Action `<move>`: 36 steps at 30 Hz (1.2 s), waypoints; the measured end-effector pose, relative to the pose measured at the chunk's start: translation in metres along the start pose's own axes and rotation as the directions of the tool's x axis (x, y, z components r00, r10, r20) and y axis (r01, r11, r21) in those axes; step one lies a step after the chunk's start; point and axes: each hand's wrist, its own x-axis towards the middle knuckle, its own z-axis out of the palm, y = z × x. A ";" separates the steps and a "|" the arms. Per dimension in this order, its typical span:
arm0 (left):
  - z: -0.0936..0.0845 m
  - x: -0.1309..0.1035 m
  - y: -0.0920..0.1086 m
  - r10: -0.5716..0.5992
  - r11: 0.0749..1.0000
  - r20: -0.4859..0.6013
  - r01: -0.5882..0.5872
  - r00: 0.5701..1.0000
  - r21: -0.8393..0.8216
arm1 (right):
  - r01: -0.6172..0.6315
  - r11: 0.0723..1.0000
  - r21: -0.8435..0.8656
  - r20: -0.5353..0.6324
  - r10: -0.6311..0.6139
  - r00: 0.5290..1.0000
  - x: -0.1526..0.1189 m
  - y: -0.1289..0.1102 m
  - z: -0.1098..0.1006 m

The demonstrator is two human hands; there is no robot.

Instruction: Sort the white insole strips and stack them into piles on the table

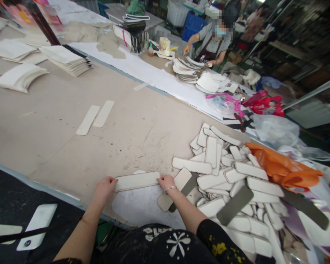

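A long white strip with rounded corners and a thin dark edge [137, 181] is held level just above the table's near side. My left hand [106, 186] pinches its left end between thumb and fingers. At the other end, my right hand [167, 182], with a bracelet at the wrist, grips the right corner. Beneath the strip lies a white sheet [132, 205]. Close by my right forearm, a pale strip [183, 178] and a dark grey strip [188, 189] rest on the table, partly covered by the arm.
A heap of similar strips [217, 179] spreads to the right, beside an orange bag [286, 167]. Two pale strips [88, 120] lie mid-table. Stacks of white panels [68, 58] stand at the far left. Across the table a co-worker [213, 44] handles curved white pieces [185, 69].
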 end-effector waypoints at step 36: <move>0.064 -0.045 -0.021 0.591 0.780 -0.482 -0.611 0.647 0.136 | 0.059 0.986 -0.154 -0.040 -0.066 0.997 -0.002 -0.003 0.005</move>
